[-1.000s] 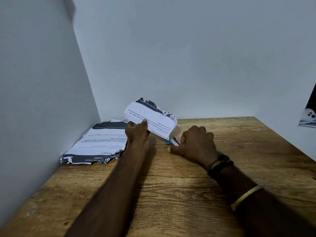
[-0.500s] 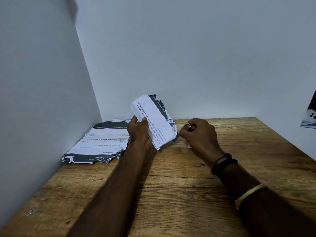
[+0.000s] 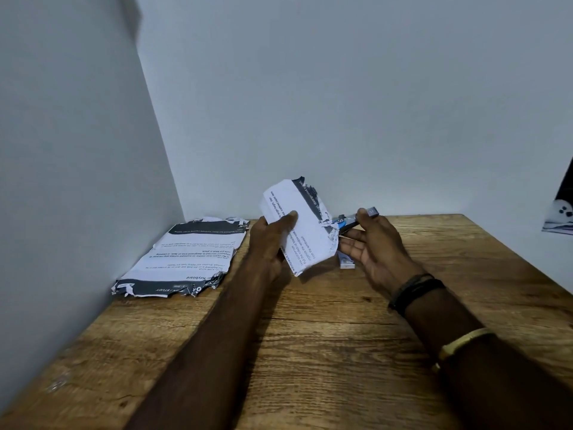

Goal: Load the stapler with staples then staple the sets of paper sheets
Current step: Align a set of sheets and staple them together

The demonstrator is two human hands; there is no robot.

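My left hand (image 3: 269, 240) grips a small set of printed paper sheets (image 3: 302, 226), white with a dark torn band, held up off the table and tilted. My right hand (image 3: 372, 243) holds a small blue and silver stapler (image 3: 353, 221) at the sheets' torn right edge, thumb on its top. A small white staple box (image 3: 346, 261) lies on the wooden table (image 3: 325, 336) under my right palm. A larger stack of similar printed sheets (image 3: 186, 259) lies flat at the back left.
White walls close the table at the left and the back. A dark printed sheet (image 3: 561, 212) hangs on the right wall. My right wrist wears a black band and a gold bangle.
My left hand turned the paper set more upright and lifted it. My right hand raised the stapler off the table and brought it to the paper's edge, uncovering the staple box.
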